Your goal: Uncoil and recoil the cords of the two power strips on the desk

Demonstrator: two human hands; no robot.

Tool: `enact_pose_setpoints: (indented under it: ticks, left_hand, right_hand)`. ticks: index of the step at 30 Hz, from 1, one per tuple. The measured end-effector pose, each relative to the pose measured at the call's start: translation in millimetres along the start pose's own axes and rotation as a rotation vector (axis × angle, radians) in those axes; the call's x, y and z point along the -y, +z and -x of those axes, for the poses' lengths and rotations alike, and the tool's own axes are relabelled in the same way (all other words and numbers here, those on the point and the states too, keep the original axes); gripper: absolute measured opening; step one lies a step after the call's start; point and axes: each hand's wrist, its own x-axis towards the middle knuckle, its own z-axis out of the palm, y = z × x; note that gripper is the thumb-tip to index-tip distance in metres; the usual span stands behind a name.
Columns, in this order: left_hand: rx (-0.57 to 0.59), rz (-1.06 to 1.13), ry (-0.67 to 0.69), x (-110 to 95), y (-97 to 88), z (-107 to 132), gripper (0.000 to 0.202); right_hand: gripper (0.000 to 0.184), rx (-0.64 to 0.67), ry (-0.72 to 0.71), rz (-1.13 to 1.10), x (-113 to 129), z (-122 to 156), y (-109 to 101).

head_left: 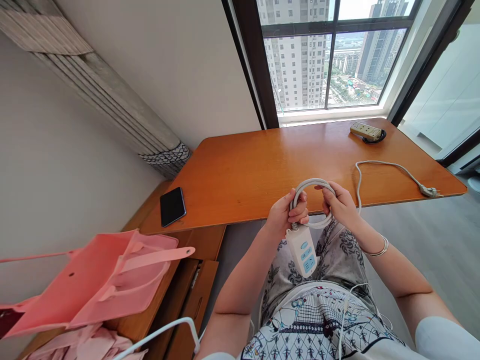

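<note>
My left hand (285, 216) is closed around a coil of grey cable (313, 186) at the head of a white power strip (303, 250) with blue buttons, which hangs down over my lap. My right hand (339, 205) pinches the other side of the same coil. From the coil the cable runs out across the wooden desk (258, 170) to its plug (429, 191) near the right front edge.
A black phone (172, 206) lies at the desk's left front corner. A second, beige power strip (366, 131) sits at the back right by the window. A pink bag (101, 280) rests on a low cabinet at the left.
</note>
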Motion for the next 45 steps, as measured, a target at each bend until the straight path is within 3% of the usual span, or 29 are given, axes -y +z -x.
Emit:
enact_pose_setpoints:
  ticks: [9, 18, 27, 32, 36, 41, 45]
  left_hand:
    - [0.013, -0.009, -0.039, -2.4, -2.6, 0.8, 0.042]
    - [-0.029, -0.124, 0.118, 1.1, -1.0, -1.8, 0.036]
    - [-0.068, -0.160, 0.167, 1.2, -3.7, -3.4, 0.037]
    - [-0.087, -0.164, 0.151, 2.6, -4.0, -4.3, 0.035]
    - [-0.122, -0.181, 0.134, 3.9, -8.1, -6.2, 0.031]
    - [-0.073, -0.182, 0.102, 3.1, -9.8, -5.3, 0.036]
    - [-0.010, -0.150, 0.091, 1.7, -7.5, -2.6, 0.035]
  right_hand:
    - [0.058, 0.123, 0.062, -0.069, 0.2, -2.3, -5.5]
    - [0.056, 0.087, -0.165, 0.184, -13.7, 2.2, -11.1]
    - [0.040, -0.170, -0.491, 0.600, -10.9, 7.2, -15.5]
    - [0.036, -0.293, -0.524, 0.650, -1.6, 13.5, -14.5]
    - [0.024, -0.275, -0.599, 0.597, 10.7, 15.7, -12.7]
    - [0.032, -0.245, -0.532, 0.510, 21.1, 9.9, -13.8]
    - [0.038, -0.187, -0.522, 0.673, 18.0, 4.8, -14.0]
